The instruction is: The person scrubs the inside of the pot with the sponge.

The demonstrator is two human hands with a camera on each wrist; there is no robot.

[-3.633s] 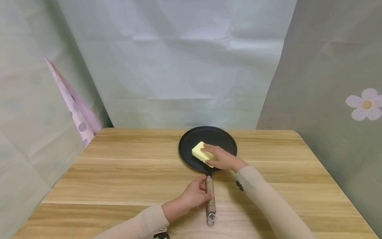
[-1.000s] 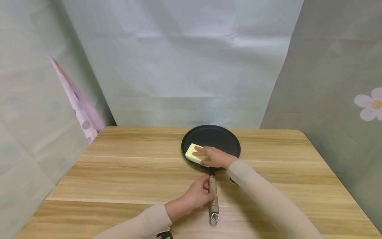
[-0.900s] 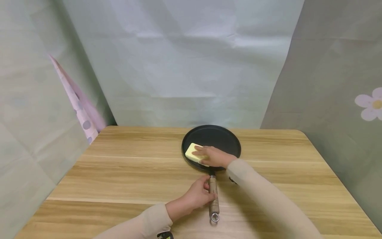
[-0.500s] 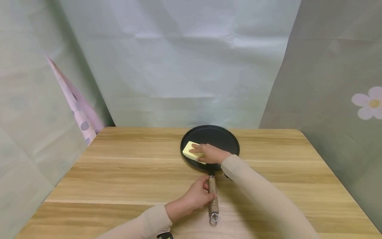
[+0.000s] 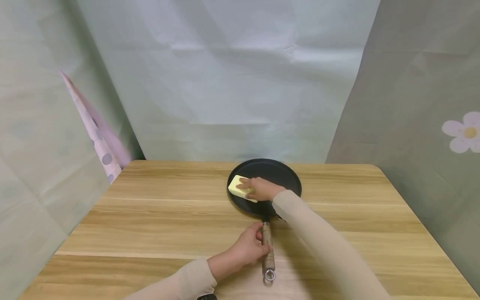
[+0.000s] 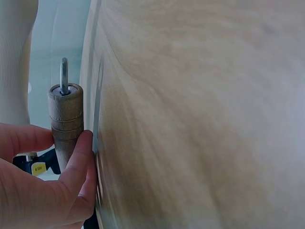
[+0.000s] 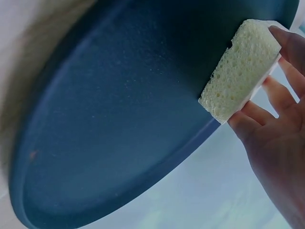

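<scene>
While the left hand [image 5: 245, 249] grips the wooden handle [image 5: 267, 250] near the table's [image 5: 150, 216] front edge, the right hand [image 5: 260, 189] has slid the yellow sponge [image 5: 237, 187] leftward and farther away — it now sits at the pan's [image 5: 277, 175] far-left rim, fingers pressed over it. So the wiping carries on. Nothing else lies in the pan — only the sponge.

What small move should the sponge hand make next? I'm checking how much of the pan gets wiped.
Probably sweep the sponge rightward over the pan, whose far and right parts lie bare. The right hand holds it at the left rim, while the left hand steadies the handle.
</scene>
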